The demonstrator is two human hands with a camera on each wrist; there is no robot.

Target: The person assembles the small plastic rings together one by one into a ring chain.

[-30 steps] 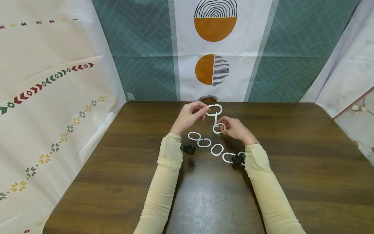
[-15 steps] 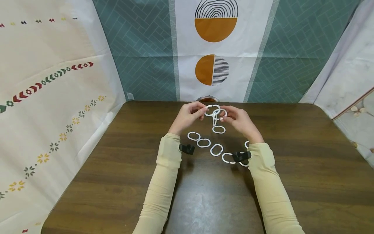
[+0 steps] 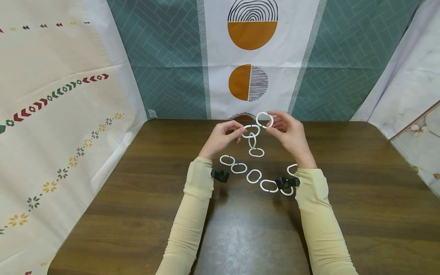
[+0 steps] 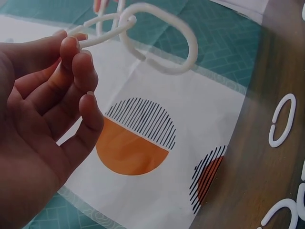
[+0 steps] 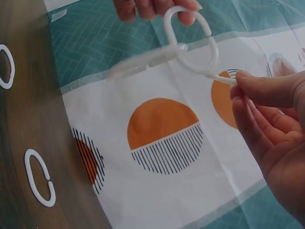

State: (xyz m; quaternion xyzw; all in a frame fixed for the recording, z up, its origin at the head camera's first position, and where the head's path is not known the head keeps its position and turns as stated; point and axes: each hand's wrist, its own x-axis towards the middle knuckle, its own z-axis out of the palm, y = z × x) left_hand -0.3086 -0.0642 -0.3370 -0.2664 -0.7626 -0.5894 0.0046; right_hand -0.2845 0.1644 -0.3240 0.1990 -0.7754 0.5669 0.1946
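Between thumb and fingertips, my left hand pinches a white plastic chain link. A second white link hangs through it, shown close up in the left wrist view. My right hand pinches another white link, held higher and a little to the right. That link overlaps the left-hand one at its edge in the head view; whether it is looped through cannot be told. In the right wrist view it appears nearly edge-on, and the hanging link is blurred.
Several loose white links lie on the brown wooden table, including one link just below the hanging one and another near the right wrist. Black wrist cameras sit on both sleeves. A patterned cloth hangs behind the table.
My right hand has risen from low beside the hanging link to above the left-hand link, carrying its own link up. The left hand has stayed nearly in place.
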